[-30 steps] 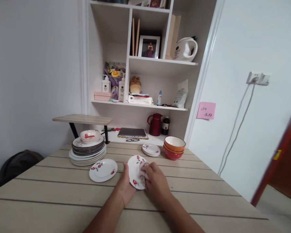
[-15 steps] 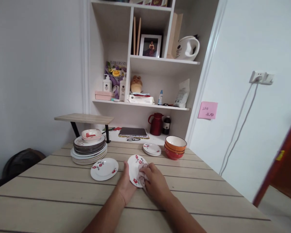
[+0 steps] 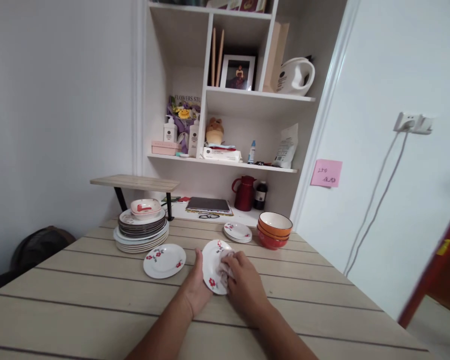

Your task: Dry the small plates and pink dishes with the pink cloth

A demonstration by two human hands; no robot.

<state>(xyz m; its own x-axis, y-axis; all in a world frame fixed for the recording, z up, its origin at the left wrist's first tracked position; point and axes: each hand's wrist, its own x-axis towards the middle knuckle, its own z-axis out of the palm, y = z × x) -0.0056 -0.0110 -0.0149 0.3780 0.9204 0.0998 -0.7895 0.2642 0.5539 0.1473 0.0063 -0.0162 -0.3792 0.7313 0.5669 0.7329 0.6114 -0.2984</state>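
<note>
A small white plate with red flowers [image 3: 213, 260] is tilted up on the wooden table [image 3: 97, 310]. My left hand [image 3: 197, 290] grips its lower left edge from behind. My right hand [image 3: 243, 285] is closed on a crumpled white cloth [image 3: 225, 265] and presses it against the plate's face. A second flowered plate [image 3: 164, 260] lies flat just to the left.
A tall stack of plates topped by a small red-and-white bowl [image 3: 141, 227] stands at the back left. Small flowered plates [image 3: 237, 232] and stacked orange bowls [image 3: 274, 229] sit at the back right. Behind is a shelf unit with a red jug [image 3: 243, 193].
The camera view has drifted slightly, so everything sits a little to the right. My right hand keeps rubbing the cloth over the tilted plate; the left hand still holds it.
</note>
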